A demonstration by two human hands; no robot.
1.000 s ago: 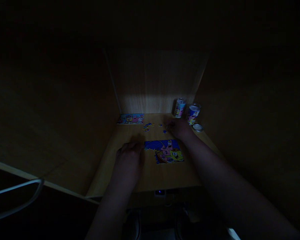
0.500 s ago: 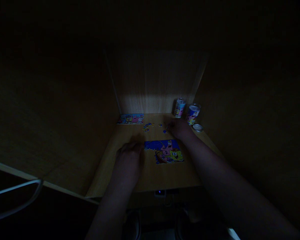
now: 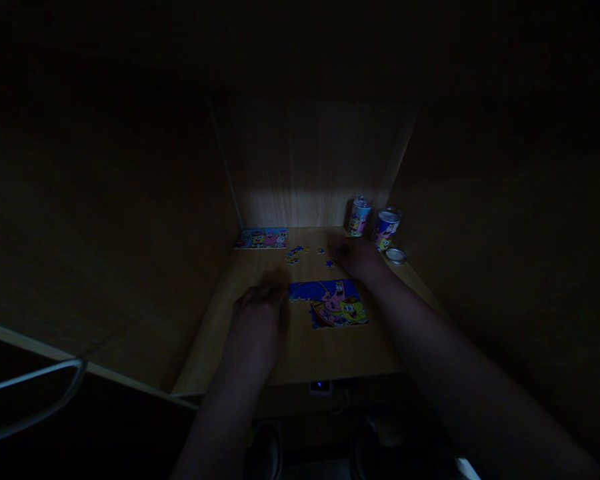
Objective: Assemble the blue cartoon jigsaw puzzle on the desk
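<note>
A partly assembled jigsaw puzzle [image 3: 337, 303] with cartoon figures on blue lies mid-table, its lower left part open. My left hand [image 3: 260, 310] rests at the puzzle's left edge, fingers curled; whatever is under the fingertips is too dark to make out. Beyond the puzzle, my right hand [image 3: 359, 258] has its fingers pinched together at a small puzzle piece [image 3: 330, 264]. Another loose piece [image 3: 321, 251] lies just left of these fingers. Farther left is a small cluster of loose puzzle pieces [image 3: 294, 255].
A finished-looking cartoon picture panel [image 3: 261, 238] lies at the back left. Two cartoon-printed cans, one [image 3: 359, 217] behind the other [image 3: 386, 229], stand at the back right, with a round lid [image 3: 395, 255] beside them. Wooden walls enclose the dim table [image 3: 330, 357] on three sides.
Both hands stay almost in place, with only slight movement of the fingers. The puzzle and loose pieces look unmoved.
</note>
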